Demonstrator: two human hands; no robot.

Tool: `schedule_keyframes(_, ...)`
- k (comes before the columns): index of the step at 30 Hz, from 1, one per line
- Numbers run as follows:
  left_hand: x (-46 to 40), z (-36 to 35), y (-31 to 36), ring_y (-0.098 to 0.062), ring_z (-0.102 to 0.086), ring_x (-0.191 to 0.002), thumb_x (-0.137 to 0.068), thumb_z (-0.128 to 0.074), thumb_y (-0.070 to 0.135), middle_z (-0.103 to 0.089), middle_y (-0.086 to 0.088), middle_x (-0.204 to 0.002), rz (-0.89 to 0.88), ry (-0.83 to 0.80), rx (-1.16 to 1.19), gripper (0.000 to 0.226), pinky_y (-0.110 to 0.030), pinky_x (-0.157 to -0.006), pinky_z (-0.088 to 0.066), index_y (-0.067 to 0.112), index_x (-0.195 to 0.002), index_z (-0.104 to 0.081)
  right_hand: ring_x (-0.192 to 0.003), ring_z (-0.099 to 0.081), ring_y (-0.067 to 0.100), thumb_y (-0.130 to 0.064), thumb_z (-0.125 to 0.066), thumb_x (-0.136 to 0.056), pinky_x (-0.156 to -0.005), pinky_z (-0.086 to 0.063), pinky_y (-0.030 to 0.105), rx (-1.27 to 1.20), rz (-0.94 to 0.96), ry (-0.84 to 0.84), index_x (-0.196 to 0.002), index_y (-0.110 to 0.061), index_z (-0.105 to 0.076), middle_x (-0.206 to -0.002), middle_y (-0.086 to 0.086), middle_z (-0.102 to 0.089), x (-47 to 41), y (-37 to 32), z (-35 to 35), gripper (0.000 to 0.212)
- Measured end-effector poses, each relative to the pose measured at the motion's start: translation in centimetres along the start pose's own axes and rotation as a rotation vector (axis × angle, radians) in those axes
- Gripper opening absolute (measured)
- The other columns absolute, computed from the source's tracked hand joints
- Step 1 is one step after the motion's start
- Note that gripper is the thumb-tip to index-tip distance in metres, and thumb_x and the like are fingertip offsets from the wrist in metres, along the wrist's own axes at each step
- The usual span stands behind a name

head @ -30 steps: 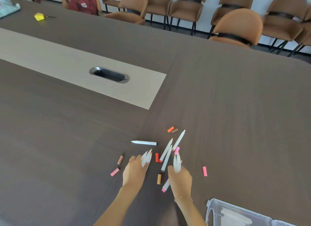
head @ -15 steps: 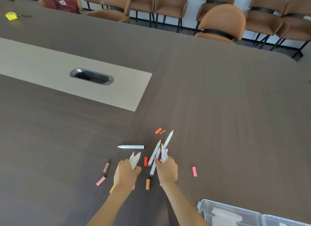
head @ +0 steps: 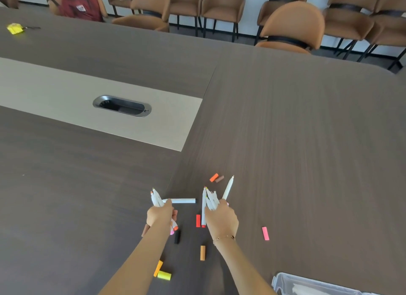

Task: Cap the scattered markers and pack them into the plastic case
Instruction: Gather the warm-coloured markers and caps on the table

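Observation:
My left hand [head: 161, 214] grips a bundle of white markers [head: 156, 198] with their tips pointing up and away. My right hand [head: 222, 217] grips a larger bundle of white markers [head: 211, 199]. One white marker [head: 183, 200] lies flat on the table between the hands, and another [head: 228, 187] slants up just right of my right hand. Loose caps lie around: orange [head: 213, 177] and brown [head: 219, 178] ahead, red [head: 198, 220], black [head: 177, 237], orange [head: 202, 253], pink [head: 265, 233], yellow [head: 164, 275]. The clear plastic case [head: 307, 285] sits at the bottom right.
The dark wood table [head: 296, 130] has a light inlay with a cable port [head: 122, 106]. Brown chairs [head: 291, 26] line the far edge, and a red backpack [head: 80, 4] sits on one. A yellow object [head: 15, 28] lies far left.
Both hands have lifted their marker bundles off the table and moved apart. More markers are in my right hand. The view shifted, so caps near my forearms now show.

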State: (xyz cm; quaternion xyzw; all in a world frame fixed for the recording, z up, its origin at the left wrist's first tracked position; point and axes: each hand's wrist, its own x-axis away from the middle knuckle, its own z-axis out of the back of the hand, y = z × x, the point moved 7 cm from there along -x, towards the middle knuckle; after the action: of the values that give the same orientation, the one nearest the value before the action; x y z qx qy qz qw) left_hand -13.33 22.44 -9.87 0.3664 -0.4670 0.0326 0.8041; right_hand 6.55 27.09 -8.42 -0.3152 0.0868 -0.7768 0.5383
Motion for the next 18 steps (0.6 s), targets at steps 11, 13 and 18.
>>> schedule_keyframes(11, -1.2, -3.4, 2.7, -0.018, -0.048, -0.039, -0.077, -0.062, 0.018, -0.054, -0.003, -0.049, -0.018, 0.03, -0.282, 0.02, -0.022, -0.044, -0.04, 0.007, -0.064, -0.054, -0.071, -0.058, 0.02, -0.036, -0.055, -0.079, -0.055, -0.042, 0.024, -0.056, -0.068, -0.012, -0.082, -0.014, -0.053, -0.079, 0.0, -0.062, -2.5, -0.9, 1.2, 0.022)
schedule_keyframes(13, -1.0, -3.5, 3.6, -0.021, -0.047, -0.037, -0.074, -0.061, 0.021, -0.051, -0.003, -0.046, -0.039, 0.013, -0.418, 0.02, -0.021, -0.043, -0.039, 0.007, -0.061, -0.052, -0.074, -0.06, 0.023, -0.033, -0.056, -0.077, -0.063, -0.047, 0.027, -0.145, -0.127, 0.038, -0.081, -0.012, -0.056, -0.079, 0.002, -0.064, -4.0, 0.2, 3.0, 0.022)
schedule_keyframes(18, -0.8, -4.3, 3.9, -0.023, -0.046, -0.045, -0.073, -0.059, 0.032, -0.049, -0.005, -0.049, -0.085, -0.061, -0.527, 0.034, -0.025, -0.049, -0.042, 0.007, -0.054, -0.048, -0.074, -0.054, 0.024, -0.028, -0.056, -0.082, -0.063, -0.039, 0.026, -0.173, -0.186, 0.029, -0.098, -0.008, -0.056, -0.082, 0.001, -0.056, -7.3, 1.2, 4.5, 0.025)
